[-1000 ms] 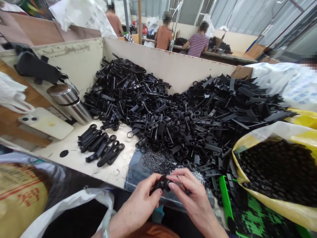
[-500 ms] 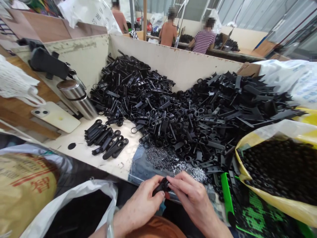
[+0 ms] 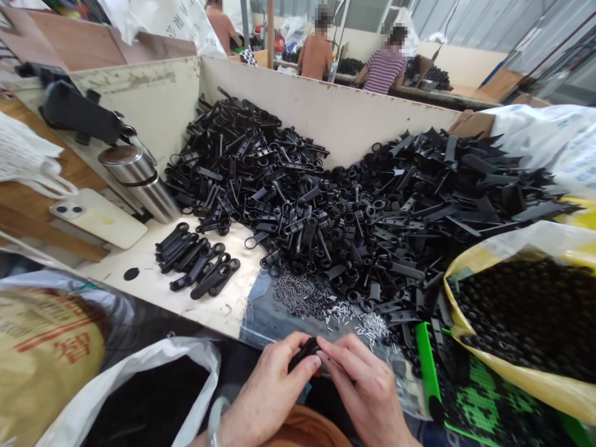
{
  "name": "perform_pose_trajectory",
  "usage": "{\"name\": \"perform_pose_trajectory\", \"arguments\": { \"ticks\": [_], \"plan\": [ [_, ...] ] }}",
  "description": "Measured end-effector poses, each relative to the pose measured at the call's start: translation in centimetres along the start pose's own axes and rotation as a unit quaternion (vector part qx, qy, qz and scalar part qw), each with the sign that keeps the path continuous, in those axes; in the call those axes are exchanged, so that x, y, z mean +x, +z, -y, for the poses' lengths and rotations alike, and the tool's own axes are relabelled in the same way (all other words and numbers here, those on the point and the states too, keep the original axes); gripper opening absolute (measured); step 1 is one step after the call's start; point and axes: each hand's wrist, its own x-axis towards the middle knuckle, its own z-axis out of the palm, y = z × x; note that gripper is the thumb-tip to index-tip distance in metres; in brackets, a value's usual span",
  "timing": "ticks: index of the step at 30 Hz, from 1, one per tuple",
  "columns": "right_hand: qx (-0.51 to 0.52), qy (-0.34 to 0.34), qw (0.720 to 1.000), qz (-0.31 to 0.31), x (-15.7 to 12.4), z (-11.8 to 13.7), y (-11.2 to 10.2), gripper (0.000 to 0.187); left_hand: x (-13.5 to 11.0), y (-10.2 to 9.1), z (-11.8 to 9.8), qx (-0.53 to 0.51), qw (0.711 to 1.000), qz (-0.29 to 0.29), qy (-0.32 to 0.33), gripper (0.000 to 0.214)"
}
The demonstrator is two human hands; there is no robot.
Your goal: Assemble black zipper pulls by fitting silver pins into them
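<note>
A black part (image 3: 305, 352) is held at the tabletop's (image 3: 254, 264) front edge; the left hand (image 3: 274, 375) grips it between thumb and curled fingers, while the right hand (image 3: 365, 375) pinches its right end, fingertips partly hiding it. Just beyond lies a dark sheet (image 3: 263, 316) with small dark pieces (image 3: 302, 295) and silver pins (image 3: 371, 326). Behind these, a big heap of black parts (image 3: 298, 198) slopes up to the raised back panel (image 3: 335, 102). Toward the left edge are a row of black parts (image 3: 198, 264), a steel flask (image 3: 139, 183) and a pale phone (image 3: 100, 220). Farther back, three people (image 3: 315, 56) sit or stand along another bench. Compared with a second ago, the right fingers are drawn in closer around the part; row and heap look unchanged. A strip of bare sheet separates the hands from the pins, and pale board runs from the row to the front edge. A white sack (image 3: 208, 372) gapes below that edge, left of the hands; a green tray (image 3: 426, 360) and a yellow-rimmed bag (image 3: 503, 358) bound the right.
</note>
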Motion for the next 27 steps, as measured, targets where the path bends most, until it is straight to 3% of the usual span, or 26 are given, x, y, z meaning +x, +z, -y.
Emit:
{"name": "perform_pose_trajectory", "arguments": {
  "ticks": [6,15,21,27],
  "plan": [
    [0.057,0.018,0.998,0.005,-0.6,-0.6,-0.1,0.028,-0.2,-0.4,-1.1,0.06,0.998,0.032,0.003,0.023],
    [0.067,0.147,0.987,0.008,-2.1,0.0,-0.3,0.027,-1.2,-0.4,0.2,0.169,0.984,0.061,-0.006,0.044],
    [0.031,0.142,0.989,0.017,-3.8,0.3,-0.4,0.028,-1.0,-0.2,0.7,0.194,0.975,0.095,0.044,0.042],
    [0.038,0.156,0.987,-0.022,-4.0,0.6,-0.5,0.019,-1.8,0.0,0.8,0.186,0.98,0.071,-0.002,0.054]
  ]
}}
